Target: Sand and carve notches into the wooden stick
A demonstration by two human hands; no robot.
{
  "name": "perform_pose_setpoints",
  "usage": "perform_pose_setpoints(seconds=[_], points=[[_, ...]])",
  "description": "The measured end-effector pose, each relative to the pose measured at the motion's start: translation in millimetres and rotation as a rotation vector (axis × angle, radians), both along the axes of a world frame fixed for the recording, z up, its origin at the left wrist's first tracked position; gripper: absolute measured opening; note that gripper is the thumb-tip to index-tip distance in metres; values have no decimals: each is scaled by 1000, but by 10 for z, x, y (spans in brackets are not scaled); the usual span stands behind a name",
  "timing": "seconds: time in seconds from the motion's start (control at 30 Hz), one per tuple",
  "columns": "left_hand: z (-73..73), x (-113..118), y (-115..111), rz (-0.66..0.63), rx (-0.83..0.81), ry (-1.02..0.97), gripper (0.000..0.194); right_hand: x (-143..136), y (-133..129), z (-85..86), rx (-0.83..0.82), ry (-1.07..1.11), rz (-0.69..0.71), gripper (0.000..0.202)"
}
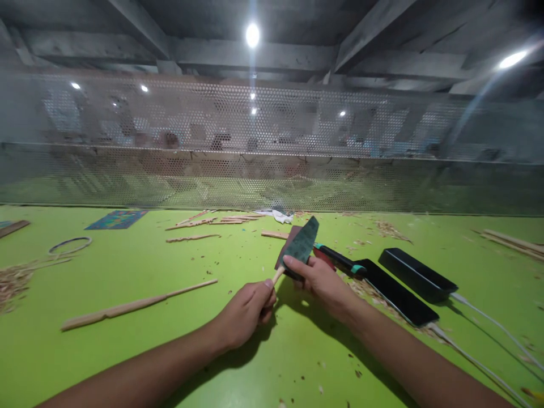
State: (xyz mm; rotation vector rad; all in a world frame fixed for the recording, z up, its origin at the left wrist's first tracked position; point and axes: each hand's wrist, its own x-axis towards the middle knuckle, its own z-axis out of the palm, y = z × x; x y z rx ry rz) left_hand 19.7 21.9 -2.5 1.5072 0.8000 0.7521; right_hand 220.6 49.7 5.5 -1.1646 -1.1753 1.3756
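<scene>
In the middle of the head view, my left hand (pixel 249 311) is closed around a thin wooden stick (pixel 277 276). My right hand (pixel 323 286) pinches a folded piece of what looks like sandpaper (pixel 301 243), dark grey-green on one face and brown on the other. The stick's far end runs to the sandpaper beneath my right thumb, where it is hidden. Just beyond my right hand lies a tool with a black handle and teal bands (pixel 340 259). Left of my hands, a longer carved wooden stick (pixel 140 304) rests on the green table (pixel 170 362).
Several carved sticks (pixel 212 221) lie at the back. On the right are a phone (pixel 397 292) and a black box (pixel 419 275), both with white cables. A ring (pixel 70 245), a patterned sheet (pixel 117 219) and wood shavings (pixel 15 283) sit left. A perforated screen (pixel 272 181) borders the table.
</scene>
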Motion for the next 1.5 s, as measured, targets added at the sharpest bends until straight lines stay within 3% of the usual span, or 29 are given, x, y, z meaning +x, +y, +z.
perform_pose_setpoints(seconds=[0.13, 0.37, 0.77, 1.1, 1.5], points=[[17, 12, 0, 8, 8, 2, 55, -86, -74, -28, -27, 6, 57, 48], [30, -4, 1, 19, 45, 35, 51, 68, 77, 64, 28, 122, -125, 48], [23, 1, 11, 74, 164, 88, 46, 69, 65, 169, 12, 177, -127, 51], [25, -5, 48, 90, 216, 98, 43, 66, 61, 58, -38, 154, -100, 50], [9, -27, 55, 111, 242, 122, 42, 168, 160, 254, 10, 320, -288, 53]])
